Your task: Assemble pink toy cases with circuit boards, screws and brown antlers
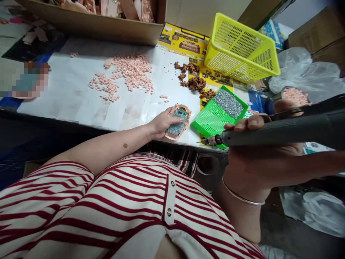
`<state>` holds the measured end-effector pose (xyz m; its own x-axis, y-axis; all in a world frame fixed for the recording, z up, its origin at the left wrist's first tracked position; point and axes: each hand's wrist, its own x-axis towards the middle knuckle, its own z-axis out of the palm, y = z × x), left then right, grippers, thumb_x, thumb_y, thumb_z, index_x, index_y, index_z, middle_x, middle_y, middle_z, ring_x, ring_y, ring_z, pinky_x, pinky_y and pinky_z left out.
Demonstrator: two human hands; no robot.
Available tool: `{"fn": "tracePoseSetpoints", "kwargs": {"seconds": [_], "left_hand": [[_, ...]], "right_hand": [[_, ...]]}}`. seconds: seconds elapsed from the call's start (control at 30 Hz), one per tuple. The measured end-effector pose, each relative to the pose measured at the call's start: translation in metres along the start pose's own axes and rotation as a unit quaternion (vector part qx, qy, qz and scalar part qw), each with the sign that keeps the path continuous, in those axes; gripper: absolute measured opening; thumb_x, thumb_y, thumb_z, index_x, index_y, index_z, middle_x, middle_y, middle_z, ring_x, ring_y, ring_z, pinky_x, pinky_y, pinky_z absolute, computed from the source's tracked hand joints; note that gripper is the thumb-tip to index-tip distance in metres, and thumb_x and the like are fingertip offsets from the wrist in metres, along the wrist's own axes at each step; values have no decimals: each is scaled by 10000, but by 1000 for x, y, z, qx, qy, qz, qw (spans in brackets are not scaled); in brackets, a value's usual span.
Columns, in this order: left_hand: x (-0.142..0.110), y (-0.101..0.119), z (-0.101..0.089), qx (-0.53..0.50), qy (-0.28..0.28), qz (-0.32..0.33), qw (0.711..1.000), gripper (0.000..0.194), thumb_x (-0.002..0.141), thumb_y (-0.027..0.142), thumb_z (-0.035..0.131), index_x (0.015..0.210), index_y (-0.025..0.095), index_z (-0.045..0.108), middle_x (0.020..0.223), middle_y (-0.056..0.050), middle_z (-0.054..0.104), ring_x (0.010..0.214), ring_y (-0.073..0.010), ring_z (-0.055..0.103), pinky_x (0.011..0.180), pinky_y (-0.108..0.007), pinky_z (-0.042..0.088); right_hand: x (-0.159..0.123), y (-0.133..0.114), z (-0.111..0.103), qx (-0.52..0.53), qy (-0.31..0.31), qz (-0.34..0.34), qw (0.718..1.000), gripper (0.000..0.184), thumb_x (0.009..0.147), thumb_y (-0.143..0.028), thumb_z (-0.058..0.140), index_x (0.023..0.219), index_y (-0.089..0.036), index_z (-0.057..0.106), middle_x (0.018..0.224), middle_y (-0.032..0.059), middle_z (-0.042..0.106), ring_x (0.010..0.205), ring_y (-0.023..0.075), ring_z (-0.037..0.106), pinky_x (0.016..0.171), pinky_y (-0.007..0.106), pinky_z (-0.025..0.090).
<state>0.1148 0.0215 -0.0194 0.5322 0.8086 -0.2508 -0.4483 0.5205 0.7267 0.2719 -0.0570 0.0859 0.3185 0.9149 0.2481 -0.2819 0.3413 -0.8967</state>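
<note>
My left hand is closed around a pink plastic shell with a circuit board in it, thumb lying over the board, just above the table's front edge. Wrapped round a dark electric screwdriver, my right hand is at the right, nearer the camera. The screwdriver's thin bit points left, in front of a green basket's near edge and apart from the board. That green perforated basket holds a heap of small silvery screws at its far end.
Small pink plastic parts are piled on the white-covered table. Brown pieces lie mid-table. Behind stand a yellow basket and a cardboard box of pink parts. A tub of pink pieces is at the right.
</note>
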Motion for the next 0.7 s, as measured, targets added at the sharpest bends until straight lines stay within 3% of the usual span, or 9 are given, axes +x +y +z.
{"fn": "tracePoseSetpoints", "kwargs": {"seconds": [0.1, 0.23, 0.33, 0.43, 0.6, 0.7], "left_hand": [[1, -3, 6, -5, 66, 23, 998, 376, 736, 66, 690, 1080, 178, 589, 784, -8, 678, 661, -136, 635, 732, -322, 537], [1, -6, 11, 7, 105, 32, 994, 355, 762, 59, 676, 1081, 164, 561, 816, -17, 671, 690, -147, 636, 763, -346, 532], [0, -6, 13, 6, 111, 30, 993, 346, 767, 52, 672, 1072, 167, 554, 827, -19, 674, 697, -145, 634, 766, -338, 526], [-1, -5, 13, 1, 108, 29, 994, 343, 772, 50, 665, 1070, 175, 550, 813, -14, 672, 678, -143, 625, 747, -332, 521], [1, -5, 11, -10, 111, 34, 993, 285, 780, 41, 654, 1008, 175, 545, 779, -5, 661, 680, -144, 625, 749, -334, 525], [2, -5, 11, -8, 117, 31, 993, 257, 781, 44, 661, 974, 173, 550, 790, -11, 667, 710, -148, 635, 783, -339, 530]], "right_hand": [[-4, 24, 9, -11, -6, -154, 988, 320, 709, -484, 837, 852, -226, 713, 549, -69, 553, 459, 77, 554, 479, 197, 517], [-8, 49, 19, -40, -43, -222, 973, 137, 820, -350, 769, 818, -245, 681, 516, -83, 475, 417, 75, 490, 436, 204, 476], [-5, 57, 20, -67, -61, -270, 959, 237, 875, -354, 711, 690, -251, 605, 522, -69, 429, 429, 77, 465, 430, 207, 443], [-2, 62, 20, -68, -62, -283, 955, 271, 887, -347, 682, 654, -254, 580, 518, -65, 418, 420, 80, 433, 415, 220, 404], [-2, 72, 23, -44, -12, -246, 968, 80, 854, -350, 719, 856, -295, 660, 502, -98, 437, 404, 90, 448, 419, 228, 395], [-1, 77, 24, -29, 8, -253, 967, 118, 836, -350, 747, 911, -282, 686, 513, -106, 464, 407, 82, 468, 425, 221, 404]]}}
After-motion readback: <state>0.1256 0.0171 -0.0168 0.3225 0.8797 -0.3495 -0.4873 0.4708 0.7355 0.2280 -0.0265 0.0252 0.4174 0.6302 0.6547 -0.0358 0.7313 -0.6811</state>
